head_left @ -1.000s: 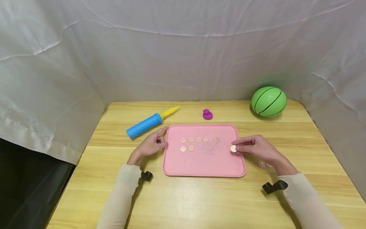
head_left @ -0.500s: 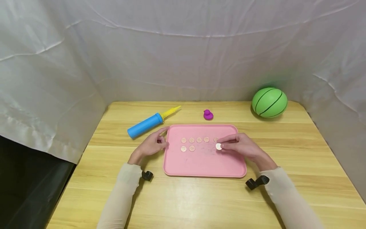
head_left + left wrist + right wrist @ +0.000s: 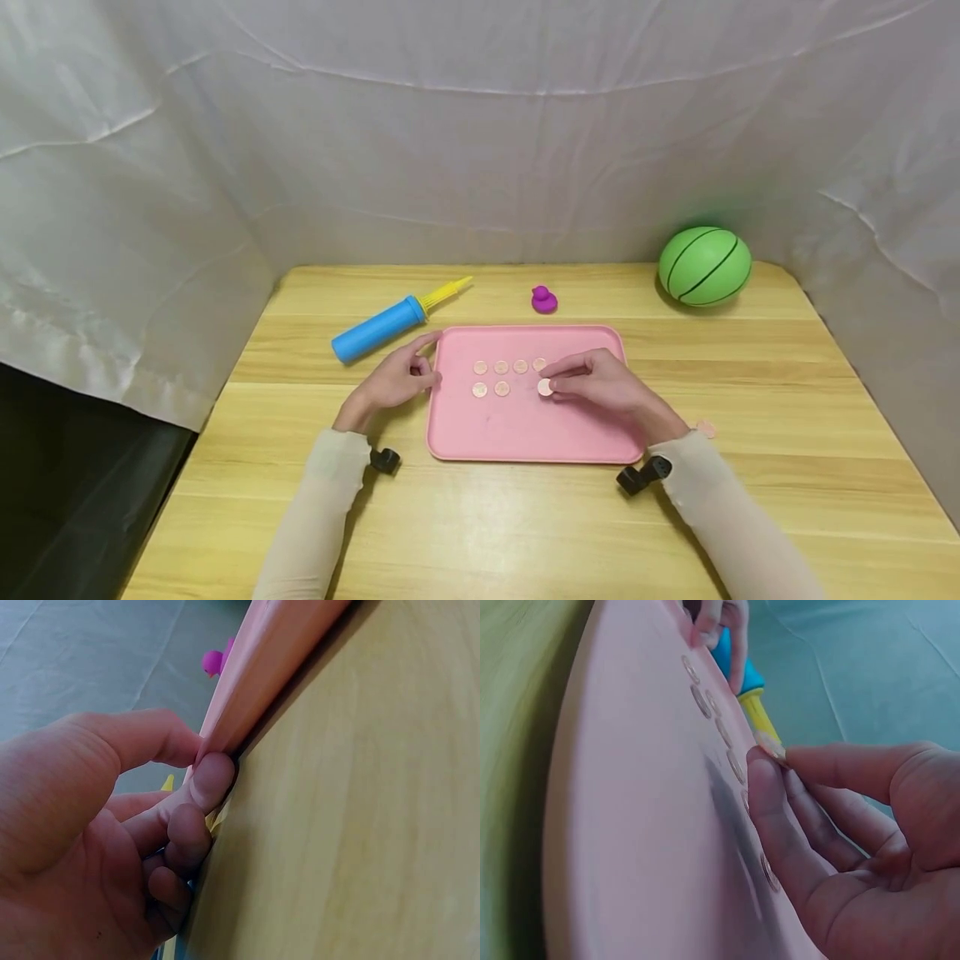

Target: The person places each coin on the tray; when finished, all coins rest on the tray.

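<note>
My right hand (image 3: pixel 603 385) pinches a coin (image 3: pixel 545 387) between thumb and fingertips, held above the pink tray (image 3: pixel 540 433). Several copper-coloured coins (image 3: pixel 501 367) lie flat on the tray in two rows, left of that hand. One more coin (image 3: pixel 771 871), covered by my right hand in the head view, shows beneath the fingers in the right wrist view. At the tray's left rim is my left hand (image 3: pixel 393 379). In the left wrist view its thumb and a fingertip grip the tray edge (image 3: pixel 247 697), and the other fingers are curled.
A blue pump with a yellow nozzle (image 3: pixel 382 327) lies beyond my left hand. Behind the tray sits a purple rubber duck (image 3: pixel 544 300), with a green ball (image 3: pixel 705 267) at the back right. Another coin (image 3: pixel 706 429) lies on the wooden table (image 3: pixel 510 533), by my right wrist.
My right hand has carried its coin leftward from the tray's right rim to near the coin rows. The left hand stays at the rim, and the tray has not moved.
</note>
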`<state>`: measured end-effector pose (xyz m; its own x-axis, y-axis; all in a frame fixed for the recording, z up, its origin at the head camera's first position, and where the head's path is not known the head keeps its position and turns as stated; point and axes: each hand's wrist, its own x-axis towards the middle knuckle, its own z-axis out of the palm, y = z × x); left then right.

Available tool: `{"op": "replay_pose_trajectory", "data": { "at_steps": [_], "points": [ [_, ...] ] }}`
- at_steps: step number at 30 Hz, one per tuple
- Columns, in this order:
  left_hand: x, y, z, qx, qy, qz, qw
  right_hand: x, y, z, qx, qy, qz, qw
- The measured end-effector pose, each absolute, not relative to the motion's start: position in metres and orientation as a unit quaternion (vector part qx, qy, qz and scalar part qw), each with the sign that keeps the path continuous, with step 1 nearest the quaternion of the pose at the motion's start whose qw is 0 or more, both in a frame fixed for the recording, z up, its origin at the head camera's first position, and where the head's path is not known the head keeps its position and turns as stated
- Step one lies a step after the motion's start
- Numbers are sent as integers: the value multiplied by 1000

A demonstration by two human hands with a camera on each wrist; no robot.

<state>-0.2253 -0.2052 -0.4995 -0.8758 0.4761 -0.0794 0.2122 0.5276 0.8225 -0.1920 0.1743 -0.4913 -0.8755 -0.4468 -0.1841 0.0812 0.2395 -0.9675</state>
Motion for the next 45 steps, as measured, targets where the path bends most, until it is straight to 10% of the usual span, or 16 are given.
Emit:
{"op": "replay_pose_trajectory", "data": {
  "at_steps": [45],
  "points": [
    [-224,-206,-497,199,858,449,154,-173,169,-472,-121,783,-582,183]
  ]
}}
